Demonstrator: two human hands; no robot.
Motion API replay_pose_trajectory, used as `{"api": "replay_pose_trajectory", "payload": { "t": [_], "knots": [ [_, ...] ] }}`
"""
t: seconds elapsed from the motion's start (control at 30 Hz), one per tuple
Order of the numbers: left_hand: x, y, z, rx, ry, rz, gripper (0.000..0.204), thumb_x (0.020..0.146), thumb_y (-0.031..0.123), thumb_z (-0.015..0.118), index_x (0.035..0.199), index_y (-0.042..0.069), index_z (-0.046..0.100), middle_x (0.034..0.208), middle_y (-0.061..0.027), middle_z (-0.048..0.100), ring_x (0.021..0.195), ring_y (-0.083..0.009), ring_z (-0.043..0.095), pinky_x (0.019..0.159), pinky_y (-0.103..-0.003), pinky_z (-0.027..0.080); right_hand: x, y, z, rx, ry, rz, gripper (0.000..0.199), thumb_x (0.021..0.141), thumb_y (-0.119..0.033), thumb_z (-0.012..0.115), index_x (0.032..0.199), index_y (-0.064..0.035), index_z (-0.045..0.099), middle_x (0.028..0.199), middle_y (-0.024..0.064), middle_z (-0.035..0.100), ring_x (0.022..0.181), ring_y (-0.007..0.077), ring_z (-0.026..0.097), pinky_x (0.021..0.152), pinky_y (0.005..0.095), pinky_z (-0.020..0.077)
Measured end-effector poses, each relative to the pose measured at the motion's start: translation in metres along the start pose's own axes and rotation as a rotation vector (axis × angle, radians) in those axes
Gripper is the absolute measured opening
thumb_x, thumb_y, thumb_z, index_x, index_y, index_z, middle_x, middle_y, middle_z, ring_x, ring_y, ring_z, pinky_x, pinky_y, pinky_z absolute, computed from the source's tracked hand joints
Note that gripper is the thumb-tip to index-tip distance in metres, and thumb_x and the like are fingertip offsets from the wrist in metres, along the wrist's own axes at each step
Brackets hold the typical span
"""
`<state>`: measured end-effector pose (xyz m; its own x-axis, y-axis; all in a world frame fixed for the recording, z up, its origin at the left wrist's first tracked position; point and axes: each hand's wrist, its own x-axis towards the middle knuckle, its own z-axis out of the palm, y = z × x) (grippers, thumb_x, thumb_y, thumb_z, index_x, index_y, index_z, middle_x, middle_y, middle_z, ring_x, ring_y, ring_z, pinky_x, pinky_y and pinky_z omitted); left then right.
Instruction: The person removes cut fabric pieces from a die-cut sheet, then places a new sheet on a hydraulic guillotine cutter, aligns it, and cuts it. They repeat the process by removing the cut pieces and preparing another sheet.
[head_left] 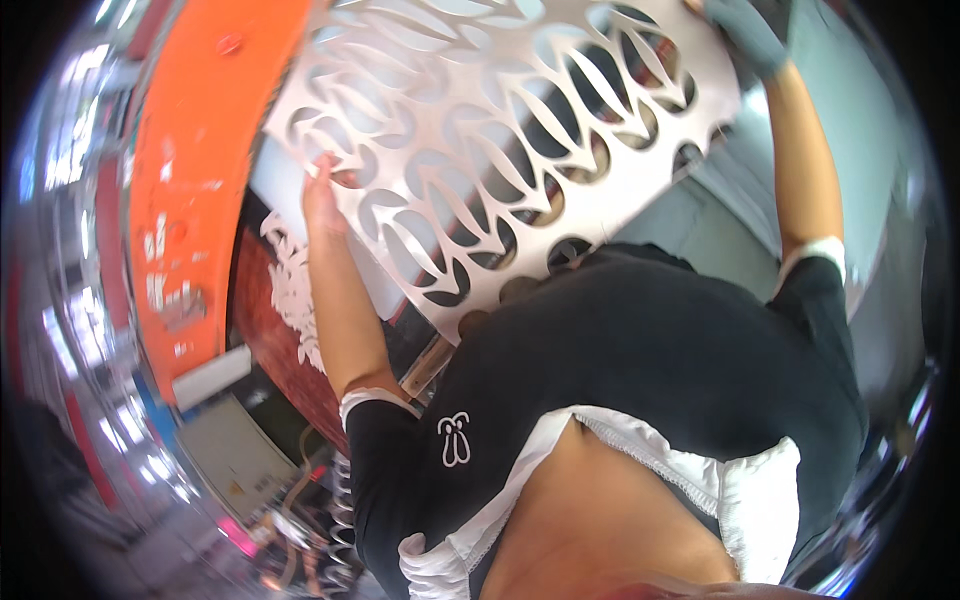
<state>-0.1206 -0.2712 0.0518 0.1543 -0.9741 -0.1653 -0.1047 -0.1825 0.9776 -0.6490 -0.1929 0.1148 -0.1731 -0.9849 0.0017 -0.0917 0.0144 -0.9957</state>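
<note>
- Because the pale cut-out sheet is wide and thin, in the head view the hands meet it at opposite edges, probably to limit bending; it slants before the chest.
- Left hand pinches its edge, fingers nearly closed.
- Gloved right hand is partly cropped; its grip I cannot tell.

Pale pink sheet, leaf-shaped cutout pattern; orange panel.

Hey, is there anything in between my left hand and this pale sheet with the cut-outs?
Nothing visible: your left hand meets the left edge of the pale sheet directly, with fingers overlapping that edge.
</note>
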Motion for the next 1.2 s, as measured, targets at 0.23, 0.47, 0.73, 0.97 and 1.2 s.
{"api": "replay_pose_trajectory", "payload": {
  "t": [0.23, 0.47, 0.73, 0.97, 1.2],
  "knots": [
    [0.057, 0.039, 0.02, -0.16, 0.038, 0.023, 0.021, 0.095, 0.021, 0.044, 0.099, 0.002, 0.051, 0.068, -0.0019, 0.044, 0.048, -0.0129, 0.039, 0.04, -0.027, 0.034, -0.006, 0.015, 0.006, -0.376, 0.423, -0.248, 0.021, 0.074, -0.015, 0.063, 0.091, -0.0046, 0.066, 0.079, 0.0013, 0.064, 0.072, 0.0096, 0.056, 0.066, 0.0248, 0.0462],
    [-0.01, 0.144, -0.029, -0.168, 0.016, 0.4, 0.026, 0.095, 0.022, 0.045, 0.107, 0.0, 0.049, 0.066, -0.0021, 0.042, 0.049, -0.0136, 0.04, 0.044, -0.029, 0.035, -0.037, -0.077, 0.021, -0.224, 0.42, -0.454, 0.023, 0.082, -0.023, 0.062, 0.092, -0.002, 0.065, 0.078, -0.0002, 0.062, 0.069, 0.007, 0.054, 0.063, 0.0237, 0.0441],
    [-0.073, 0.111, -0.034, -0.179, -0.058, 0.321, 0.025, 0.091, 0.02, 0.054, 0.105, -0.001, 0.055, 0.072, -0.0028, 0.05, 0.064, -0.0128, 0.05, 0.062, -0.029, 0.046, -0.182, -0.016, -0.004, -0.339, 0.659, -0.016, 0.026, 0.082, -0.027, 0.06, 0.093, -0.0029, 0.065, 0.075, 0.0019, 0.062, 0.066, 0.0089, 0.055, 0.059, 0.0258, 0.0456],
    [-0.144, 0.066, 0.037, 0.044, -0.696, 0.441, 0.032, 0.096, 0.031, 0.045, 0.078, 0.005, 0.048, 0.049, -0.002, 0.041, 0.054, -0.0133, 0.047, 0.058, -0.027, 0.042, -0.387, 0.091, 0.007, 0.089, 0.87, 0.259, 0.033, 0.081, -0.035, 0.064, 0.085, -0.002, 0.065, 0.067, 0.0027, 0.057, 0.06, 0.0104, 0.051, 0.054, 0.0267, 0.0421],
    [-0.233, 0.054, 0.193, 0.188, -1.219, 0.512, 0.037, 0.096, 0.032, 0.044, 0.075, 0.002, 0.049, 0.061, -0.007, 0.054, 0.059, -0.0153, 0.053, 0.062, -0.029, 0.044, -0.541, 0.149, 0.014, -0.002, 1.11, 0.292, 0.034, 0.075, -0.021, 0.064, 0.103, -0.0023, 0.063, 0.087, 0.0102, 0.064, 0.076, 0.0183, 0.058, 0.074, 0.0304, 0.0453]
  ]
}}
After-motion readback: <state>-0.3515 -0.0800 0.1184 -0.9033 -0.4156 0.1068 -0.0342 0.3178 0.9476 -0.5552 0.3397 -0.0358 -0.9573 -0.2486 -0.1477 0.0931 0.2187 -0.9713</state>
